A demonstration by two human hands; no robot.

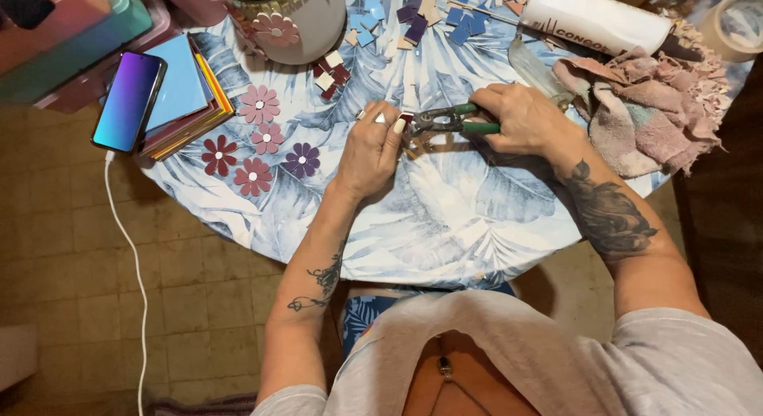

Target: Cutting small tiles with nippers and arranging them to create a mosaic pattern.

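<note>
The right hand (524,118) is closed round green-handled nippers (445,122); the left hand (369,150) pinches a small dark tile piece (406,119) in their jaws. Squeezed off-centre, the piece could shatter or fly

metal nippers (433,120) w/ plastic grips, frayed cloth rag (652,98)

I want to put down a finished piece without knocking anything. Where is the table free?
The widest bare cloth lies along the table's near edge, below the left hand and the right hand on the nippers. The flower pieces, tile bits and rag crowd the rest.
</note>
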